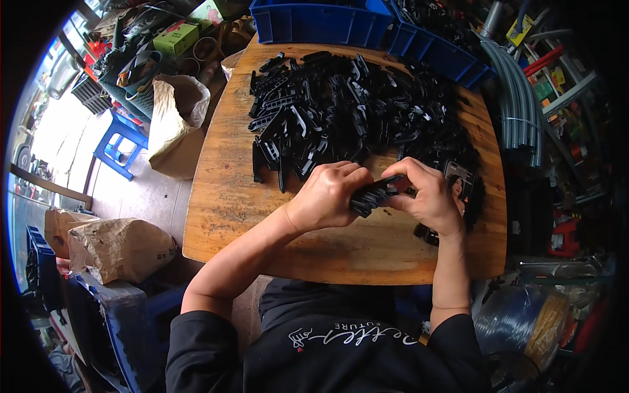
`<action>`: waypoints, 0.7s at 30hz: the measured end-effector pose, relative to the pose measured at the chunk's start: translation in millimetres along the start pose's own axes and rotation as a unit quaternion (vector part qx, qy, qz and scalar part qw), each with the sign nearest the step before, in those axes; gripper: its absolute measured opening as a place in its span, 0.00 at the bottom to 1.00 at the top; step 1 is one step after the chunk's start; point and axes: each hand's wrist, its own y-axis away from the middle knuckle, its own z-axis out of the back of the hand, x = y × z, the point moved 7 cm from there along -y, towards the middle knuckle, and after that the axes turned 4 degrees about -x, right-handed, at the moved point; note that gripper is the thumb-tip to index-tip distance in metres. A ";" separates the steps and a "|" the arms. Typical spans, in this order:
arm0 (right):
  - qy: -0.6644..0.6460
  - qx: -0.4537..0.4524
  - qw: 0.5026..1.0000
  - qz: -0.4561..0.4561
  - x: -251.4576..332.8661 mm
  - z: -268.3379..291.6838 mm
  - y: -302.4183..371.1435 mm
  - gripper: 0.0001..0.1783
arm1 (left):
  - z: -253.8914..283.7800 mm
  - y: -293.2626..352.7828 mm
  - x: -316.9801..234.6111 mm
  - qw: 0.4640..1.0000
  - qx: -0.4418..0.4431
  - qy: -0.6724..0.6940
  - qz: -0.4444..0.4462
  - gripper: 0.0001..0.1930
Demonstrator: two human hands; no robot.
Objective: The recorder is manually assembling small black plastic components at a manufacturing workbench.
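Big round-cornered wooden table [223, 203] fills the middle, its top scuffed and grainy, pale plank lines running across. Spread over its far half, from eleven o'clock round to two, a sprawling heap of black plastic clips [347, 108], glossy, ribbed and angular, piled loosely on one another. Beyond the table's far edge at twelve o'clock sits a blue plastic crate [314, 23], hard-walled and rectangular; what it holds I can't see. Just beside it at one o'clock a second blue crate [439, 52] is loaded with more dark plastic parts. Down at eight o'clock a crumpled brown paper sack [118, 245] lies on its side, closed. At ten o'clock, off the table, a blue plastic stool [121, 144] stands on the floor. At three o'clock on the table, a phone [460, 178] lies flat, half tucked behind the right hand. Now the hands, dead centre: left hand [327, 193], fingers curled tight, and right hand [429, 196], fingers pinched narrow, both grip one long black ribbed clip [377, 194] between them, just above the bare wood.
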 end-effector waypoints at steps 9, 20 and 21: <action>0.189 -0.018 0.965 0.182 26.0 -5.1 2.9 0.20 | 1.0 3.4 -7.0 0.988 0.002 -0.117 -0.098 0.17; 0.207 -0.020 0.965 0.161 37.7 1.6 -1.5 0.17 | 0.4 -5.8 -7.4 0.995 -0.002 -0.079 -0.057 0.16; 0.214 -0.023 0.960 0.176 39.0 4.7 -3.6 0.17 | 1.2 -12.0 -3.4 0.998 -0.013 -0.049 -0.026 0.14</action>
